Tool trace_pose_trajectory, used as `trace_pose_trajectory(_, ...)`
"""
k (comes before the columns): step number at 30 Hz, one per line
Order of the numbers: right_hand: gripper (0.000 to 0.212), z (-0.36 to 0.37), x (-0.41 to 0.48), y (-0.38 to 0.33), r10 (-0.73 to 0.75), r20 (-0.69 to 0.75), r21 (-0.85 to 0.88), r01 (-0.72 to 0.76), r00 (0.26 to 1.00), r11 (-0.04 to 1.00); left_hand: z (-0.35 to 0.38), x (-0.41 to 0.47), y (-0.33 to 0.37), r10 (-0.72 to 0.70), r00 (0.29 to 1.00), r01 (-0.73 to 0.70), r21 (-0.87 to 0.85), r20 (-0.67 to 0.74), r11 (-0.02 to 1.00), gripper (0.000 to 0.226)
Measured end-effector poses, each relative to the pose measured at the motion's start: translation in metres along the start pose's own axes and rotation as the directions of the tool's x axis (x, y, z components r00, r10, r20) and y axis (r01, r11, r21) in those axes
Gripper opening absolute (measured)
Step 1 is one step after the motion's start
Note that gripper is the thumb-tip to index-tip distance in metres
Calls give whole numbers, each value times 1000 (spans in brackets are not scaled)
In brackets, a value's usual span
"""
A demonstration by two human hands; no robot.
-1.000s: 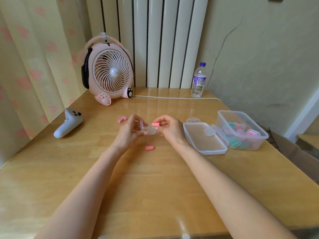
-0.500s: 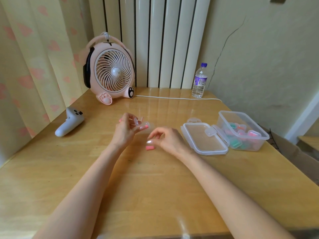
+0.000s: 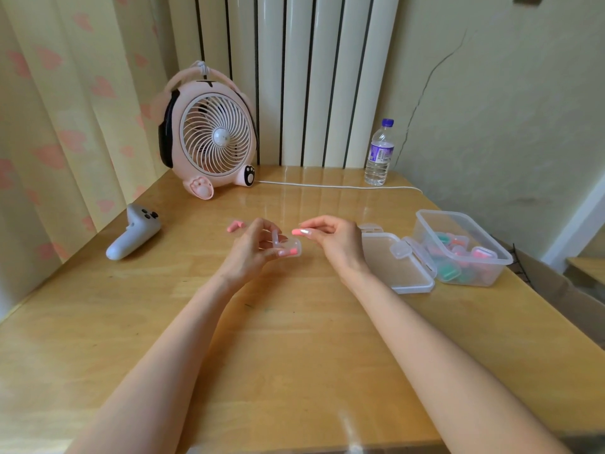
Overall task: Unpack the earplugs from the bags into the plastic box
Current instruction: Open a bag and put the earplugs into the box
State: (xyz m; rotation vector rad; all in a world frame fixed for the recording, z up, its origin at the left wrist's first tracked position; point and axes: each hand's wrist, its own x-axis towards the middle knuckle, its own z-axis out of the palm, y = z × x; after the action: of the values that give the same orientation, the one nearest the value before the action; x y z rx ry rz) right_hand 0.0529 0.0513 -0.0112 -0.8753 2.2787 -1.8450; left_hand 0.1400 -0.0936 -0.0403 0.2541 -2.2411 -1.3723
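My left hand (image 3: pixel 253 249) holds a small clear earplug case (image 3: pixel 288 247), lid open, with a pink earplug inside it. My right hand (image 3: pixel 330 239) pinches another pink earplug (image 3: pixel 298 231) just above and right of the case. One more pink earplug (image 3: pixel 235 226) lies on the table behind my left hand. The clear plastic box (image 3: pixel 491 257) stands at the right and holds several small cases with pink and green earplugs. Its lid (image 3: pixel 397 267) lies flat beside it.
A pink desk fan (image 3: pixel 212 142) stands at the back left with a white cable (image 3: pixel 337 186) running right. A water bottle (image 3: pixel 379 154) stands at the back. A grey controller (image 3: pixel 134 235) lies at the left. The wooden table (image 3: pixel 294 339) ends near the bottom.
My right hand dropped to the table, picked up the loose pink earplug lying there, and raised it beside the open case. The left hand kept holding the case.
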Motion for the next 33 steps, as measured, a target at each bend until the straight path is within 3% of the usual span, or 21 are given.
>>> trace_pose_trajectory(6, 3, 11, 6, 11, -84, 6, -233, 83, 996, 969, 5, -6, 10, 49, 999, -47, -73, 21, 996, 44)
trace_pose_trajectory(10, 3, 10, 8, 15, -49, 37, -271, 57, 998, 961, 5, -8, 12, 60, 997, -55, -101, 47, 993, 51)
trace_pose_trajectory(15, 4, 5, 4, 8, 108, 84, 24, -110, 991, 994, 6, -3, 9, 90, 996, -90, 22, 17, 996, 40)
trace_pose_trajectory(17, 21, 4, 0, 3, 163, 152, 127, -183, 975, 975, 8, -1, 7, 128, 992, -127, 116, -3, 985, 39)
trace_pose_trajectory(21, 35, 7, -4, 2, 190, 234, 67, -210, 954, 975, 15, -2, 6, 217, 976, -207, 253, -12, 945, 44)
trace_pose_trajectory(24, 33, 3, -7, 3, 179, 186, 62, -193, 966, 979, 18, -3, 11, 220, 975, -213, 228, -6, 950, 44)
trace_pose_trajectory(29, 31, -18, -11, -3, 150, 157, 157, -175, 976, 972, 24, -3, 21, 182, 983, -173, 172, -38, 970, 18)
trace_pose_trajectory(33, 25, -38, -11, -3, 130, 65, 162, -139, 989, 977, 29, 1, 39, 136, 991, -136, 189, 17, 973, 17)
